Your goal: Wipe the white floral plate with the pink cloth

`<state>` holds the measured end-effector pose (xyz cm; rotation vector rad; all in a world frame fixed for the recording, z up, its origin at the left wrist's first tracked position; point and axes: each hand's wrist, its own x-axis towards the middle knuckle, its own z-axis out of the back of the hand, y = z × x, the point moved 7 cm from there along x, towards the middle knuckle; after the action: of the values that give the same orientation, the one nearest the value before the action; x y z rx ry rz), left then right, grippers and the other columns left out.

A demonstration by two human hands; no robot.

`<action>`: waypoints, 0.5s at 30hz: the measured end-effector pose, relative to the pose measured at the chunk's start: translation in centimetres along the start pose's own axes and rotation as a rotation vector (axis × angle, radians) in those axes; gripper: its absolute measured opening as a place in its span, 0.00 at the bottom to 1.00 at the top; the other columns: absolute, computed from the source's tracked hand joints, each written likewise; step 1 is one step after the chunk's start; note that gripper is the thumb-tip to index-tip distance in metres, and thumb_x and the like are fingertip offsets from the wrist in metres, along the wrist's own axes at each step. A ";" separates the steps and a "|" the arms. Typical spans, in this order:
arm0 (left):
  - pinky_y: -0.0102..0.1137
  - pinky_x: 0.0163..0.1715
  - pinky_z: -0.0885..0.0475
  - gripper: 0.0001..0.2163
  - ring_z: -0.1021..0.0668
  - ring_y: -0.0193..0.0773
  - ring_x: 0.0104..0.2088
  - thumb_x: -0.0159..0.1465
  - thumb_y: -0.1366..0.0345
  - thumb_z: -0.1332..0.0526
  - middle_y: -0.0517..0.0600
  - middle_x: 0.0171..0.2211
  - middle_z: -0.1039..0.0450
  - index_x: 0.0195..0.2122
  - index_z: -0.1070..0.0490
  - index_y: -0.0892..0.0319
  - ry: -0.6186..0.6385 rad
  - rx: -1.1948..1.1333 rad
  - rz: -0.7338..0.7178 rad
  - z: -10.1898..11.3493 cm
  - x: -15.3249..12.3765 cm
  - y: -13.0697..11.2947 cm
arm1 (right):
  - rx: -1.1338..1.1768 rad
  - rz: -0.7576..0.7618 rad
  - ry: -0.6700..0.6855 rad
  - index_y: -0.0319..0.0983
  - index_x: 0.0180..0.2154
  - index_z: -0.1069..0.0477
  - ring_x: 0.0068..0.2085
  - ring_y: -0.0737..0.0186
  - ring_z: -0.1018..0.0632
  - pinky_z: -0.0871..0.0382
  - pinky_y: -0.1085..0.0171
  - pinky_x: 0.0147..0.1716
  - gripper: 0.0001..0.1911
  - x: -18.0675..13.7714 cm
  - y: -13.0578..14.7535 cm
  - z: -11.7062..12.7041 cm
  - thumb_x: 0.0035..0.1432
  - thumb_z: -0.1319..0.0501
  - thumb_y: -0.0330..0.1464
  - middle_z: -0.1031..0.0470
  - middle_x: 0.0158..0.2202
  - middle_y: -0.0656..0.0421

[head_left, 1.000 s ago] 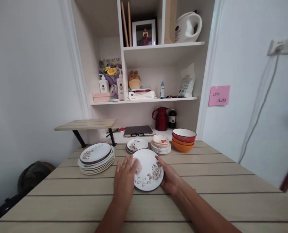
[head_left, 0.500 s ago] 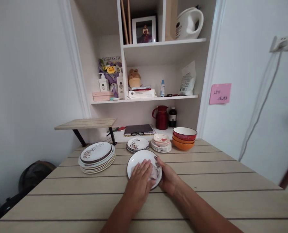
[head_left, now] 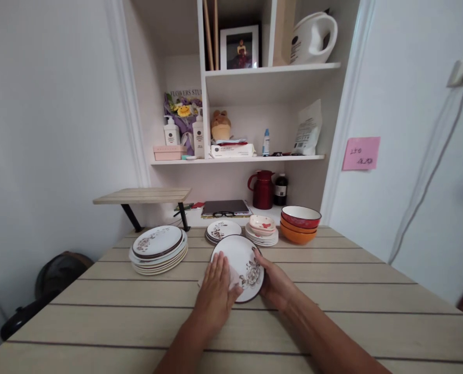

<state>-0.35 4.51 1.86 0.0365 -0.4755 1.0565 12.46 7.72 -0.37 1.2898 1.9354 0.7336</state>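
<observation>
Plate [head_left: 248, 258] is mid-wipe: your flat, open left hand [head_left: 215, 297] has slid the pink cloth [head_left: 234, 278] back to its left half while your right hand [head_left: 277, 284] grips the rim.

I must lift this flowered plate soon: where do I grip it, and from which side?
I would take the plate by its right rim, coming from the right, where the right hand cups it. It is shallow, so only the rim offers a hold, and the left hand with the cloth covers its left part.
</observation>
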 end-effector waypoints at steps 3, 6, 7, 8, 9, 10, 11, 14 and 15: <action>0.45 0.61 0.54 0.33 0.58 0.46 0.65 0.64 0.49 0.57 0.59 0.66 0.62 0.64 0.59 0.66 -0.003 -0.020 0.040 -0.1 0.0 0.1 | 0.007 0.019 0.013 0.38 0.51 0.33 0.43 0.57 0.22 0.32 0.59 0.46 0.25 -0.2 0.1 -0.4 0.54 0.40 0.44 0.22 0.42 0.53; 0.47 0.61 0.56 0.31 0.58 0.46 0.65 0.64 0.50 0.56 0.54 0.66 0.62 0.64 0.58 0.59 -0.023 -0.059 0.057 -0.1 0.1 0.1 | 0.061 0.011 0.008 0.36 0.50 0.33 0.42 0.58 0.22 0.31 0.59 0.46 0.23 -0.2 0.1 -0.3 0.56 0.41 0.42 0.21 0.40 0.52; 0.46 0.61 0.56 0.29 0.58 0.46 0.65 0.64 0.50 0.56 0.53 0.66 0.62 0.64 0.57 0.56 -0.044 -0.076 0.059 0.1 0.2 0.2 | 0.084 -0.005 -0.007 0.36 0.50 0.33 0.41 0.58 0.22 0.31 0.59 0.45 0.22 -0.2 0.0 -0.2 0.57 0.42 0.41 0.21 0.39 0.52; 0.45 0.61 0.55 0.28 0.57 0.45 0.65 0.64 0.51 0.56 0.52 0.66 0.62 0.64 0.56 0.54 -0.075 -0.095 0.064 0.4 0.3 0.3 | 0.108 -0.024 -0.025 0.35 0.50 0.33 0.40 0.58 0.21 0.30 0.58 0.45 0.21 -0.1 -0.1 0.0 0.57 0.43 0.40 0.21 0.39 0.52; 0.45 0.61 0.53 0.27 0.56 0.45 0.65 0.64 0.52 0.55 0.52 0.66 0.61 0.64 0.55 0.53 -0.115 -0.109 0.074 0.8 0.4 0.5 | 0.129 -0.044 -0.046 0.35 0.49 0.33 0.39 0.58 0.21 0.30 0.58 0.44 0.21 0.0 -0.2 0.3 0.58 0.44 0.40 0.21 0.38 0.51; 0.44 0.60 0.52 0.27 0.55 0.45 0.65 0.64 0.52 0.54 0.52 0.66 0.61 0.64 0.54 0.53 -0.159 -0.115 0.094 1.2 0.4 0.9 | 0.145 -0.062 -0.070 0.35 0.49 0.33 0.38 0.58 0.21 0.29 0.57 0.44 0.20 0.1 -0.2 0.6 0.59 0.45 0.40 0.21 0.38 0.51; 0.44 0.60 0.52 0.28 0.54 0.46 0.65 0.63 0.53 0.52 0.54 0.66 0.60 0.63 0.53 0.54 -0.201 -0.110 0.122 1.6 0.5 1.3 | 0.155 -0.074 -0.101 0.35 0.49 0.33 0.38 0.58 0.21 0.29 0.56 0.43 0.20 0.2 -0.1 1.0 0.60 0.46 0.40 0.21 0.38 0.50; 0.47 0.59 0.51 0.29 0.52 0.52 0.64 0.58 0.55 0.42 0.56 0.66 0.58 0.60 0.44 0.54 -0.261 -0.041 0.222 2.5 0.6 2.5 | 0.157 -0.068 -0.204 0.36 0.50 0.34 0.35 0.58 0.20 0.28 0.55 0.40 0.20 0.4 0.5 2.3 0.61 0.48 0.40 0.21 0.38 0.50; 0.48 0.58 0.51 0.27 0.51 0.53 0.64 0.56 0.57 0.40 0.56 0.65 0.57 0.58 0.40 0.53 -0.264 -0.015 0.250 2.7 0.6 2.8 | 0.156 -0.060 -0.230 0.36 0.50 0.35 0.34 0.59 0.20 0.28 0.56 0.40 0.20 0.4 0.7 2.6 0.61 0.48 0.40 0.21 0.38 0.50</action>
<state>-3.46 5.71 3.98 0.1062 -0.7411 1.3003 14.85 8.52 -1.51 1.3394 1.8624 0.3917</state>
